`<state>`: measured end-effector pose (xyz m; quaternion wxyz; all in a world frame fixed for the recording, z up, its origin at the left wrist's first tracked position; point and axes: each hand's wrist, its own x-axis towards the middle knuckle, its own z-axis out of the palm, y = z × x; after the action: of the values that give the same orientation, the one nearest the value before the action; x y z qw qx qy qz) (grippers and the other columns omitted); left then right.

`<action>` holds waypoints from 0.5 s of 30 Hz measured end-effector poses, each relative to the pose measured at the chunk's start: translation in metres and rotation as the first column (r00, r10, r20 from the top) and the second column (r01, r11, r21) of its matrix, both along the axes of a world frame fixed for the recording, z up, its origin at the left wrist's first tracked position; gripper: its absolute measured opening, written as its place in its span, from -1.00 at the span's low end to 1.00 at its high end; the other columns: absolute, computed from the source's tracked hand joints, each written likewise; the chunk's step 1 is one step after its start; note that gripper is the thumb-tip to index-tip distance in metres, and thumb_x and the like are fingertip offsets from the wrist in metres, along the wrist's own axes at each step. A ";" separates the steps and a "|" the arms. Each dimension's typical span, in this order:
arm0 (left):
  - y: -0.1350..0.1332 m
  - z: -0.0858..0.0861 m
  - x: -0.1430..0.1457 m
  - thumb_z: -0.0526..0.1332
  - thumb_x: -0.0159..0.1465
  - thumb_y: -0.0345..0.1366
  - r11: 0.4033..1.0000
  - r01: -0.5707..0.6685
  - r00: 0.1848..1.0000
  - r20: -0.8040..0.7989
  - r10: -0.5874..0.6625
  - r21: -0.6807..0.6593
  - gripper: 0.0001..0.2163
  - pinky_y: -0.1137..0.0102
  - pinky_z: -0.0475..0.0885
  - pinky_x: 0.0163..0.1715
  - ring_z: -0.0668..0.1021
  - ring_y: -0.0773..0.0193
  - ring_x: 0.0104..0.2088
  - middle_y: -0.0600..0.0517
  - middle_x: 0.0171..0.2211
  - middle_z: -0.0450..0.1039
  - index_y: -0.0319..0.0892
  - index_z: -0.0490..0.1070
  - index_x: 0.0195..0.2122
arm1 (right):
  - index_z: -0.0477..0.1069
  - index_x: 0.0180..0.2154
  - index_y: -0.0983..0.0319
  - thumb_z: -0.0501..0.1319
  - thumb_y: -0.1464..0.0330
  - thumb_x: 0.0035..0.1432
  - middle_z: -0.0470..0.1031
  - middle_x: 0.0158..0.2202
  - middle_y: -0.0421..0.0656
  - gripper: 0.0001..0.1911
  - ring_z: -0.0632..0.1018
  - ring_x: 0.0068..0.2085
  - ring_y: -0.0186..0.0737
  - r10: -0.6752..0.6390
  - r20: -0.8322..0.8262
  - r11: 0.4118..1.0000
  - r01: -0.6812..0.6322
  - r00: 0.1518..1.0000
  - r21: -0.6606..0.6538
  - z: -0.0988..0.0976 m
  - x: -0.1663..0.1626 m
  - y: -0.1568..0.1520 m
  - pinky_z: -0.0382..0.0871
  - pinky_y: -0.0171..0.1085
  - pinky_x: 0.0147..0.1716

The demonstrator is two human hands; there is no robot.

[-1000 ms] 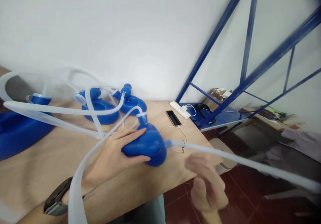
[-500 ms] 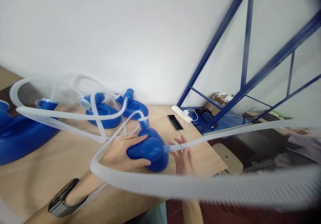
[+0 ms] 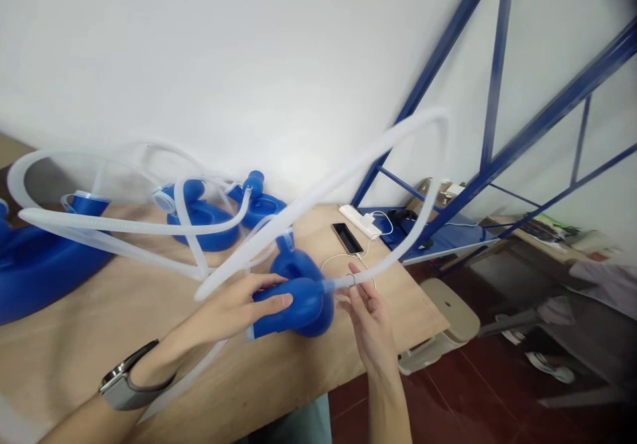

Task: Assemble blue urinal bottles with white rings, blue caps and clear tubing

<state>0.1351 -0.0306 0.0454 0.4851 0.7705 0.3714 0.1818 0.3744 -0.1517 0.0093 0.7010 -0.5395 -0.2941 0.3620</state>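
Observation:
My left hand (image 3: 226, 311) grips a blue rubber bag (image 3: 293, 298) lying on the wooden table (image 3: 74, 351), fingers and thumb wrapped round its near side. My right hand (image 3: 371, 318) pinches the thin translucent tube (image 3: 398, 248) right where it joins the bag's tip. From there the tube arches up and over in a blurred loop towards the left. A smartwatch (image 3: 122, 383) sits on my left wrist.
More blue bags (image 3: 204, 212) with corrugated white hoses (image 3: 99, 222) lie at the back and left of the table. A phone (image 3: 347, 237) on a cable and a white power strip (image 3: 359, 220) sit near the right edge. A blue metal frame (image 3: 497, 158) and a stool (image 3: 442, 324) stand to the right.
The long tube swung from low across the front up into a high arch. My right hand came up from below the table edge and closed on the tube at the bag.

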 end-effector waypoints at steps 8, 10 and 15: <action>0.007 0.002 -0.001 0.32 0.26 0.23 0.991 0.029 0.999 0.047 -0.023 -0.129 -0.52 0.24 0.66 -0.03 0.65 -0.09 0.15 0.00 0.12 0.66 0.09 0.66 0.06 | 0.69 -0.09 0.10 0.61 0.06 0.01 0.71 -0.19 -0.13 -0.54 0.69 -0.19 -0.13 0.065 -0.167 0.998 -0.062 0.984 0.023 -0.005 -0.001 0.000 0.54 -0.29 -0.31; 0.005 0.004 0.002 0.34 0.24 0.23 0.956 0.036 0.997 0.077 -0.014 -0.291 -0.49 0.27 0.70 -0.21 0.71 -0.06 0.03 -0.03 0.10 0.66 0.06 0.63 0.09 | 0.70 -0.13 0.10 0.64 0.06 -0.06 0.71 -0.20 -0.13 -0.52 0.68 -0.19 -0.14 0.035 -0.216 0.999 -0.031 0.976 0.025 -0.007 -0.004 0.003 0.53 -0.30 -0.31; 0.004 0.009 0.008 0.50 0.11 0.13 0.700 0.002 0.989 0.103 0.102 -0.714 -0.28 0.32 0.69 -0.52 0.75 -0.06 -0.11 -0.17 0.17 0.58 -0.09 0.47 0.24 | 0.73 -0.20 0.10 0.69 0.05 -0.20 0.69 -0.27 -0.15 -0.49 0.63 -0.27 -0.21 -0.064 -0.278 0.996 0.078 0.958 0.041 -0.005 -0.010 0.010 0.52 -0.30 -0.31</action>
<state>0.1430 -0.0267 0.0543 0.7637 0.4989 0.3999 0.0890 0.3647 -0.1421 0.0041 0.7615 -0.4755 -0.1831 0.4006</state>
